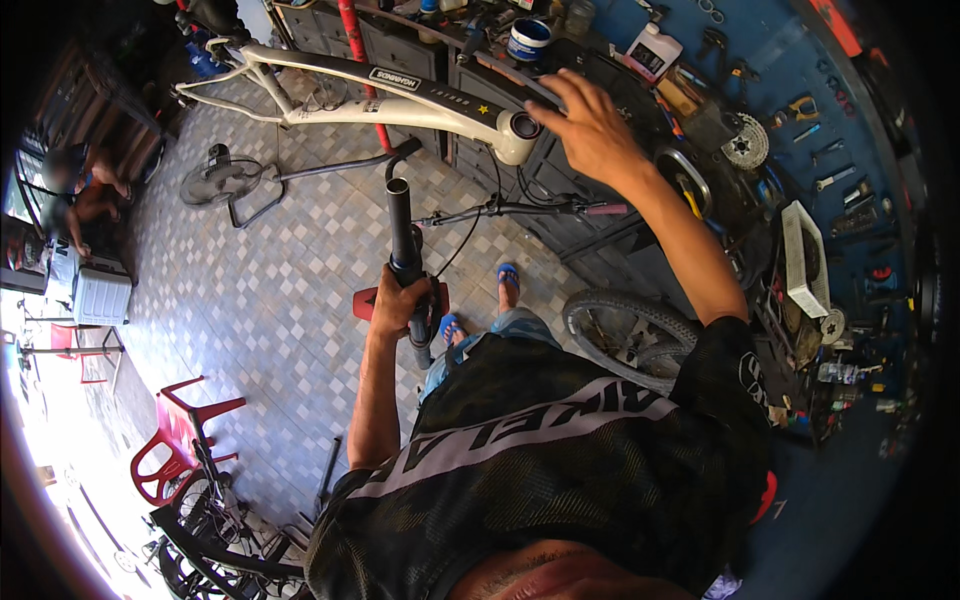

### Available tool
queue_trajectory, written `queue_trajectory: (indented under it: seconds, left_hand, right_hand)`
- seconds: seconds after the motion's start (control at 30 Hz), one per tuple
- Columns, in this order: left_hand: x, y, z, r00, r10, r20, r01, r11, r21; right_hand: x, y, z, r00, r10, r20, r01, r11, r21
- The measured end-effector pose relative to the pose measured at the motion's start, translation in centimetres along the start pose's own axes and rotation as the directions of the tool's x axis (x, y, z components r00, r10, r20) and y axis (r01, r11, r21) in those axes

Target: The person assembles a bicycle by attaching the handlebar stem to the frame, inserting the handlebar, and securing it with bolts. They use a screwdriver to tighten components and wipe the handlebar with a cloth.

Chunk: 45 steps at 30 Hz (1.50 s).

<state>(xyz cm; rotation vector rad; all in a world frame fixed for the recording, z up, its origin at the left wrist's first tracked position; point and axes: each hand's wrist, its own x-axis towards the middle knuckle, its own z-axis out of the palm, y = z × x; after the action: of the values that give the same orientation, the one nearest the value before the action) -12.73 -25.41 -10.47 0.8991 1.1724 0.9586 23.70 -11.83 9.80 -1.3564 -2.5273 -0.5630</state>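
On the near side of the cream bicycle frame [392,111], passage opens over tiled floor [300,260] toward its rear. By its front end, a handlebar [530,209] and hanging cable [469,237] obstruct; beneath its middle, a red post [353,35] does.

Bicycle frame [400,110] ahead, chair [178,440] at left, wheel [632,340] at right near cabinets [600,240]

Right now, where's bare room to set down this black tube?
The tiled floor shows an open patch bordered in view by the fan, the red chair and your left hand. It's crowded on the workbench, around the blue-and-white tub and white jug.
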Motion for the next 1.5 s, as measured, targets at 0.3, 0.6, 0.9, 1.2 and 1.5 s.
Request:
queue_trajectory:
  seconds: [0.3,0.6,0.9,1.2,1.5]
  left_hand:
    - [0.5,-0.7,-0.5,1.000,0.016,-0.010,-0.015,0.996,0.084]
    - [1.2,-1.0,-0.7,0.998,0.036,0.058,-0.038,0.999,0.034]
    - [1.3,2.3,-0.2,0.947,-0.054,0.317,0.228,0.807,-0.544]
    - [3.7,-5.0,-1.0,0.946,-0.287,0.148,0.289,0.547,-0.786]
    - [2.8,-8.0,3.2,0.964,-0.264,0.024,0.150,0.469,-0.870]
  right_hand:
    - [0.7,-1.2,-1.1,0.990,-0.132,0.053,0.142,0.943,-0.302]
    - [-1.1,-2.0,-0.1,0.993,-0.074,0.091,0.086,0.987,-0.136]
    - [-3.9,-1.9,1.0,0.996,0.073,0.040,-0.082,0.953,0.293]
    - [-6.6,8.5,17.9,0.691,0.626,0.360,-0.597,0.216,0.772]
    - [-5.5,6.3,46.0,0.357,0.136,0.924,-0.828,0.504,0.246]
